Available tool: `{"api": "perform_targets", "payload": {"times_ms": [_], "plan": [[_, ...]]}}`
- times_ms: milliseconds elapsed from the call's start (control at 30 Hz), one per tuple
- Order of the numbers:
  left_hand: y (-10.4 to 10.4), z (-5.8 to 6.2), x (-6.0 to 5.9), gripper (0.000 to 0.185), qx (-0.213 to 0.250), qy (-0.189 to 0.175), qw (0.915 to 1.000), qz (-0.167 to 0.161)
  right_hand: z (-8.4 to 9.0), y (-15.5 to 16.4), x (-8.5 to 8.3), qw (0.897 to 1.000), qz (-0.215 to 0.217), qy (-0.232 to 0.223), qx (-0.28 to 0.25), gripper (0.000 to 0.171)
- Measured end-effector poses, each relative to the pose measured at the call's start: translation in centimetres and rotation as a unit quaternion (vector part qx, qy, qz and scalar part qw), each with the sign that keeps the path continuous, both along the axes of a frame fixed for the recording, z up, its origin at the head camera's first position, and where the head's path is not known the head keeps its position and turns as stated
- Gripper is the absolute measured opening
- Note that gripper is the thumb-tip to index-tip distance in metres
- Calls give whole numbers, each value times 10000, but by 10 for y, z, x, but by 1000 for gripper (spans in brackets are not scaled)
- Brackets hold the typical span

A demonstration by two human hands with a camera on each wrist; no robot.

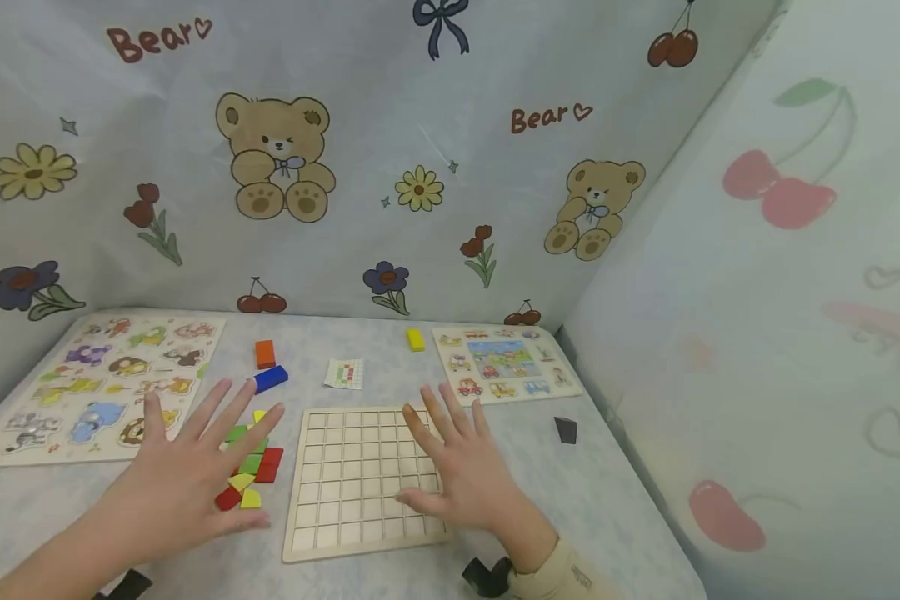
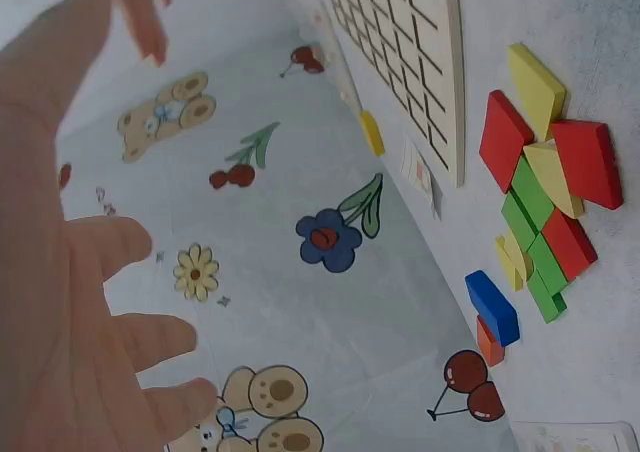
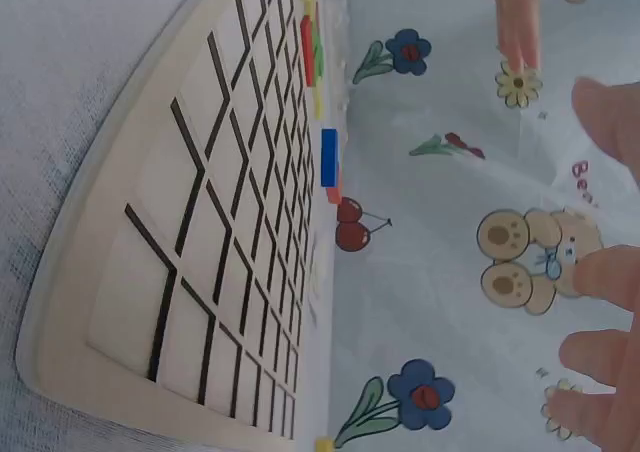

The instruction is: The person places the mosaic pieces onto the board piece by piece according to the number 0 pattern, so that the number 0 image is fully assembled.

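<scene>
Both hands hover with fingers spread, holding nothing. The left hand point(image 1: 183, 479) is over the table just left of a group of small coloured pieces: red pieces point(image 1: 269, 465), green pieces point(image 1: 251, 463) and yellow pieces point(image 1: 251, 498), partly hidden by its fingers in the head view. In the left wrist view, those red pieces point(image 2: 588, 162) and green pieces point(image 2: 532, 194) lie flat in a loose cluster. My right hand point(image 1: 465, 475) is above the right side of a pale wooden grid board point(image 1: 345, 483), covering part of it. The board's squares point(image 3: 215, 212) hold no pieces where visible.
Behind the cluster lie an orange block point(image 1: 265, 354) and a blue block point(image 1: 272, 378). A small pattern card point(image 1: 344, 374) and a yellow block point(image 1: 416, 339) are farther back. An animal puzzle point(image 1: 105, 379) lies left, a vehicle puzzle point(image 1: 506, 364) right, with a dark object point(image 1: 566, 430) near the edge.
</scene>
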State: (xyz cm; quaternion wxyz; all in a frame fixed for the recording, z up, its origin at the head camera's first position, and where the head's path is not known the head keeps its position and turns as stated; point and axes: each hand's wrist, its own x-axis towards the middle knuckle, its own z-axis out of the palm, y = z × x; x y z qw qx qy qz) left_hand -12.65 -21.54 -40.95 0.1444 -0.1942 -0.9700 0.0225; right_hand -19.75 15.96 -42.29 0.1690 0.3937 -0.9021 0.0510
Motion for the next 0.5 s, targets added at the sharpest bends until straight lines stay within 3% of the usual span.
{"api": "perform_targets", "payload": {"times_ms": [133,233,367,500], "plan": [[-4,-4,-10,94,429,-220,9982,350,-24,6,-23,9889,-283,-1288,-679,74],[-2,-10,-19,79,865,-552,9930,582,-44,14,-40,9763,-528,-1865,-962,61],[-3,-24,-32,64,1517,-1074,9781,933,-64,21,-55,9685,-462,-2065,-1316,50],[-8,-44,-46,54,2016,-1337,9635,1142,-75,25,-60,9651,-368,-2078,-1549,40]]}}
